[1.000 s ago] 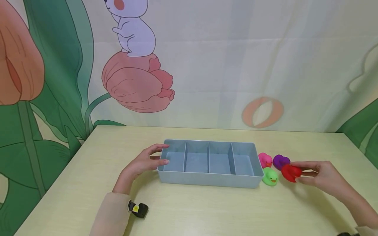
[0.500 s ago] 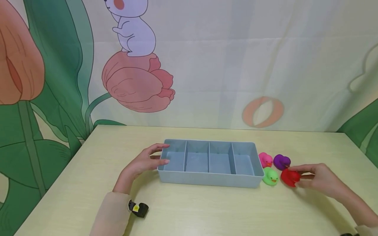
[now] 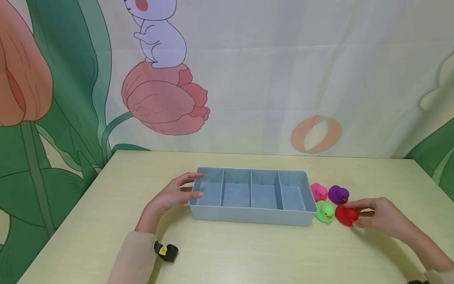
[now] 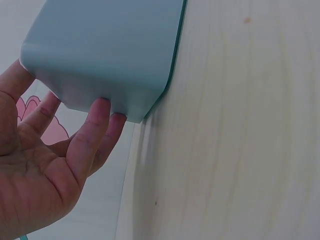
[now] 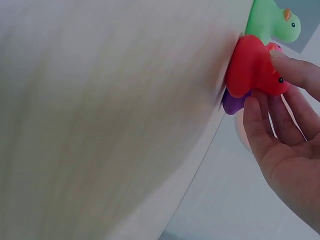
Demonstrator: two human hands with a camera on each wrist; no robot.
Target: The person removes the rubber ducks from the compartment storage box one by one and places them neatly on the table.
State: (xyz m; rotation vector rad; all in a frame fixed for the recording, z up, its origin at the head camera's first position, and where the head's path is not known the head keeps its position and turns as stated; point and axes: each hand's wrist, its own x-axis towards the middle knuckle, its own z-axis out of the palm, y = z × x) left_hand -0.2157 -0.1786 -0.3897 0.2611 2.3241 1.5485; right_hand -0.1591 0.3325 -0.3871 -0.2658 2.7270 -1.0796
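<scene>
A light blue tray with upright dividers lies on the table. My left hand holds its left end, thumb and index finger over the rim; in the left wrist view, other fingertips touch the end wall. Off the tray's right end, my right hand pinches a red rubber duck between thumb and fingers, low at the tabletop. Beside that duck are a green rubber duck, a pink one and a purple one. In the right wrist view the red duck partly hides the purple duck.
The pale wooden table ends at a printed fabric backdrop behind the tray. A black wrist-worn device sits at my left cuff. Every visible tray compartment shows its bare floor.
My right hand has brought the red duck down and slightly left, from in front of the purple duck to beside the green one. The left hand and tray stay put.
</scene>
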